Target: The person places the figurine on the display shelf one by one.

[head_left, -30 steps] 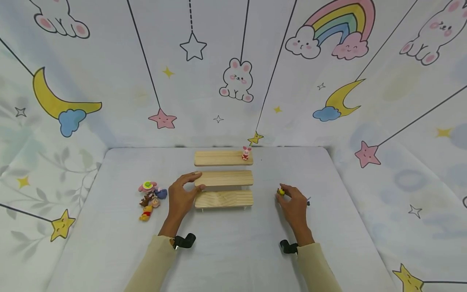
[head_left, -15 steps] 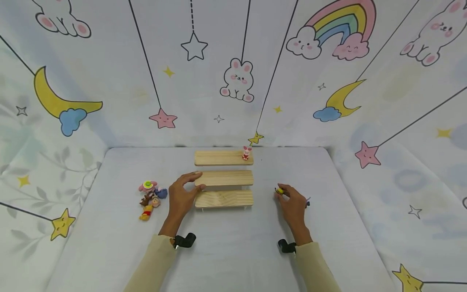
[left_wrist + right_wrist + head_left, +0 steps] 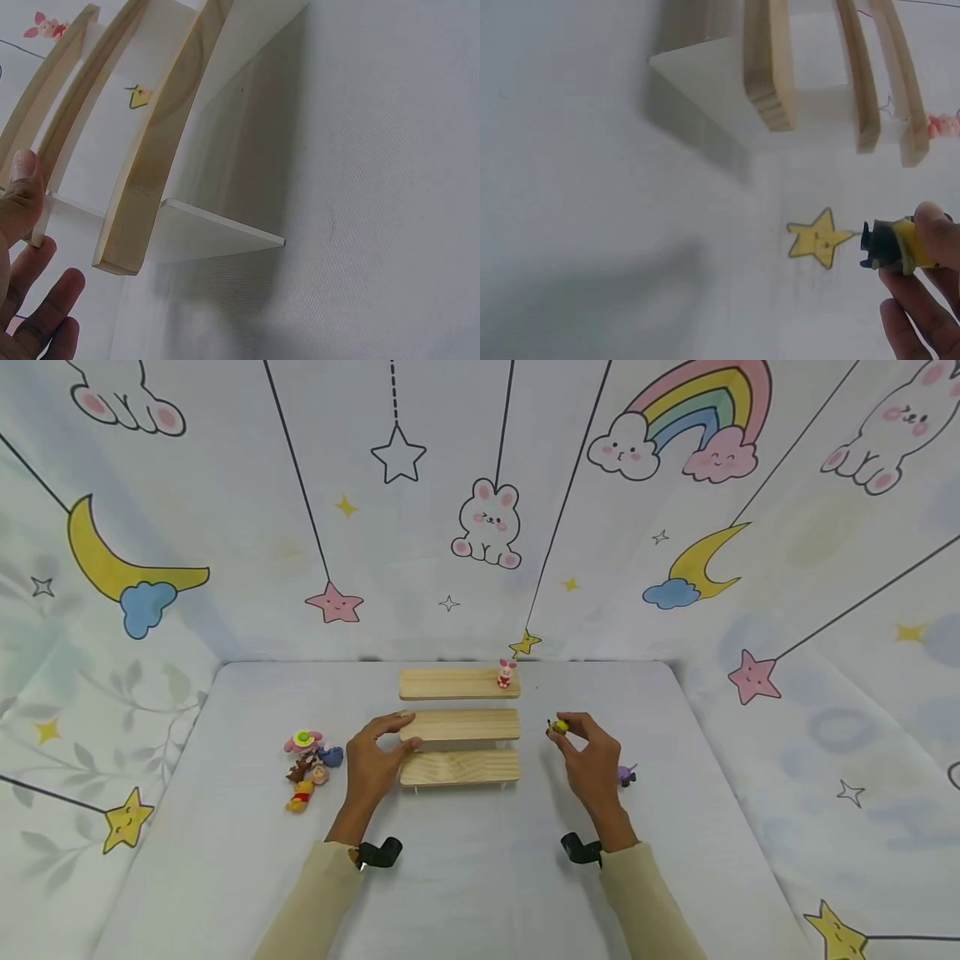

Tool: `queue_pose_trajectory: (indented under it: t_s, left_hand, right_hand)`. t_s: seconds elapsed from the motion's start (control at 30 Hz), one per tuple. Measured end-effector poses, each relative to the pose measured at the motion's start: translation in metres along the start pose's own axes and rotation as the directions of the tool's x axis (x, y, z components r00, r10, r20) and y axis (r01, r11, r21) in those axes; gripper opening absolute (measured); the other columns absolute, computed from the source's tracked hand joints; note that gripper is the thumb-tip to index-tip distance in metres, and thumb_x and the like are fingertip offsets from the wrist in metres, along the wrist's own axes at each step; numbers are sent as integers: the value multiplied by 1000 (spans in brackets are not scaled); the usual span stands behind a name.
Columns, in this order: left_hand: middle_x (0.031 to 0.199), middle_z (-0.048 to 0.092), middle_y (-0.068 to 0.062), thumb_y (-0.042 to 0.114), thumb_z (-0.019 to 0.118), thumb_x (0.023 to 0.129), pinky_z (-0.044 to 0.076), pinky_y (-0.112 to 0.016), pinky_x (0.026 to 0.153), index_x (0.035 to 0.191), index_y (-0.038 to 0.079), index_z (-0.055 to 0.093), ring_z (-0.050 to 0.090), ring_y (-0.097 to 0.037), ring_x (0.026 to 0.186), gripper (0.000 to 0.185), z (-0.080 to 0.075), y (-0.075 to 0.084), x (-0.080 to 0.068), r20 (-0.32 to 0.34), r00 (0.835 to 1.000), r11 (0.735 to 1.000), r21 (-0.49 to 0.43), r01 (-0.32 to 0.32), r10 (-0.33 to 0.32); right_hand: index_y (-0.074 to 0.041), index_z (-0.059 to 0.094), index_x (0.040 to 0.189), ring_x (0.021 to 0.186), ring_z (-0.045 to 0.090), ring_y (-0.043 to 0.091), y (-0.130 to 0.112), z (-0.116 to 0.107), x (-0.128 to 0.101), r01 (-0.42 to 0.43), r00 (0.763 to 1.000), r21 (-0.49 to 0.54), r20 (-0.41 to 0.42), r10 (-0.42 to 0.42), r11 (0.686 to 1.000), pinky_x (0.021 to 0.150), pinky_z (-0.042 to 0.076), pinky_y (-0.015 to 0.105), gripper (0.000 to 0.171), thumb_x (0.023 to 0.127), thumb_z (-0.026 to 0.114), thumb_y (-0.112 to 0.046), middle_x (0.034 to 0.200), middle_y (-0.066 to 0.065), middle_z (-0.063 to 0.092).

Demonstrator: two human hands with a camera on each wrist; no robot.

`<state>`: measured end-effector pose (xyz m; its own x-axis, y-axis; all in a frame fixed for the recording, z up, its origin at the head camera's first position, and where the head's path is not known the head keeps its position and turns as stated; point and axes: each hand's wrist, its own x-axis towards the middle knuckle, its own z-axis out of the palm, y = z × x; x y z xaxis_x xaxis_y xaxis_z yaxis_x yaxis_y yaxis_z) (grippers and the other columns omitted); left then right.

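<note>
A three-step wooden display stand [image 3: 465, 725] with white side panels stands at the middle of the table. My left hand [image 3: 371, 764] holds the left end of its middle board between thumb and fingers; in the left wrist view the thumb [image 3: 25, 169] lies at the board's edge. To the right of the stand, my right hand [image 3: 596, 764] pinches a small yellow and black toy figurine [image 3: 558, 726]. The right wrist view shows the figurine's dark end [image 3: 885, 244] poking out past the fingertips. On the top board's right end sits a pink pig figurine [image 3: 506, 674].
Left of my left hand lies a cluster of several toy figurines, among them a yellow bear in red [image 3: 300, 797], a blue one [image 3: 331, 757] and a pink one [image 3: 303, 742]. A purple figurine [image 3: 626, 775] lies on the white table [image 3: 480, 877], partly behind my right hand.
My right hand has moved up and left toward the stand with the yellow and black figurine, uncovering more of the purple figurine. The left hand stays on the middle board.
</note>
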<state>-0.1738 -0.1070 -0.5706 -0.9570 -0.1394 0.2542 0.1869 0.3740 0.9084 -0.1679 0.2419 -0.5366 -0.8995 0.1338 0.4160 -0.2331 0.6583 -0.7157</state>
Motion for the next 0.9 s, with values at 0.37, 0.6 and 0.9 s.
queue_pose_trajectory:
  t_s: [0.37, 0.6, 0.9]
  left_hand:
    - [137, 73, -4, 27, 90, 85, 46, -54, 117, 128, 23, 79, 69, -28, 122, 45, -1, 1, 1, 1, 1000, 1000, 8, 7, -7]
    - [136, 74, -3, 27, 91, 83, 47, -53, 116, 127, 24, 79, 70, -27, 121, 45, 0, -2, 1, -5, 1000, 1000, 6, 6, -6]
    - [137, 74, -1, 28, 90, 84, 47, -52, 116, 128, 26, 79, 69, -26, 121, 45, 0, -1, 1, 3, 1000, 1000, 7, 20, -20]
  right_hand:
    - [-14, 75, 124, 110, 77, 23, -37, 12, 16, 85, 995, 59, 43, -88, 995, 109, 55, 52, 33, 92, 84, -14, 121, 5, 80]
    - [-14, 74, 126, 111, 76, 24, -46, 24, 19, 100, 990, 80, 94, -108, 992, 110, 55, 49, 36, 92, 83, -10, 120, 7, 79]
    - [-15, 74, 126, 112, 76, 23, -50, 36, 20, 92, 986, 103, 129, -105, 990, 110, 55, 47, 36, 92, 84, -11, 121, 5, 79]
